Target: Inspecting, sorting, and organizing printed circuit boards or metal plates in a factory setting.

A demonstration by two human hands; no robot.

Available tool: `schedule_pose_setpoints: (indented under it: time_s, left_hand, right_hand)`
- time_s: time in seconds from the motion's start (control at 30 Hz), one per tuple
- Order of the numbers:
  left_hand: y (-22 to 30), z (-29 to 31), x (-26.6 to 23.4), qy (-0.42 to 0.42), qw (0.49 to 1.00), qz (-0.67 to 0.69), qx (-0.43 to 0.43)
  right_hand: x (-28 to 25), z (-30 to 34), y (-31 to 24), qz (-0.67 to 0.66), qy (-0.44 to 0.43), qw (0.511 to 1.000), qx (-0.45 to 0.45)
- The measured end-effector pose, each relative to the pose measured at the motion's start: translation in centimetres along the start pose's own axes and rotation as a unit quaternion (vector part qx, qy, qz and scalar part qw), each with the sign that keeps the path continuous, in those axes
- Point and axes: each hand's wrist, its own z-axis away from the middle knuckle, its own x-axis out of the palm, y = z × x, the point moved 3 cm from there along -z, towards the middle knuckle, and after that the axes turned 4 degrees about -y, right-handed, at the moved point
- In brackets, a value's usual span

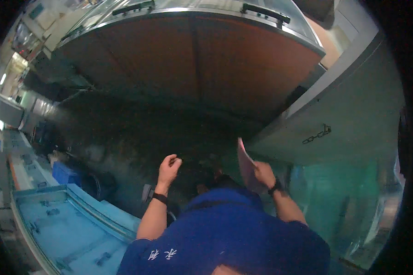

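My right hand [265,174] grips a thin pink sheet or pad of paper [247,165] by its near edge, and the paper stands on end beside my body. In front of me, my left hand [168,170] is closed with its fingertips curled towards the thumb. Whether anything small sits in that pinch I cannot make out. Dark bands circle both wrists, and a grey piece [147,192] juts out by the left one.
Ahead stands a long cabinet [192,59] with a reddish-brown front and black handles on top. To the right is a pale panel [353,101] with a short chain [317,134]. A light-blue tank [78,224] and a blue box [66,174] are at left.
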Motion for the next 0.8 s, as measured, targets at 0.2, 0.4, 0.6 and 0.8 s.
schedule_pose_setpoints:
  time_s: [0.2,0.4,0.6,0.8]
  left_hand:
    - [9.9,-3.8,2.3,-0.213,0.959,0.149,0.109]
    - [13.7,-6.2,2.0,-0.212,0.851,0.473,0.082]
    - [15.1,-10.1,0.9,-0.043,0.974,0.191,0.113]
    - [15.9,-14.6,2.0,0.002,0.98,-0.061,0.187]
  right_hand:
    - [-12.0,-10.3,-19.8,-0.548,-0.048,0.834,-0.054]
    - [-12.7,-14.8,-17.6,-0.565,-0.118,0.815,-0.057]
    - [-11.4,-12.3,-8.5,-0.149,0.232,0.96,-0.046]
    - [-9.7,-5.5,-0.1,0.258,0.066,0.948,0.172]
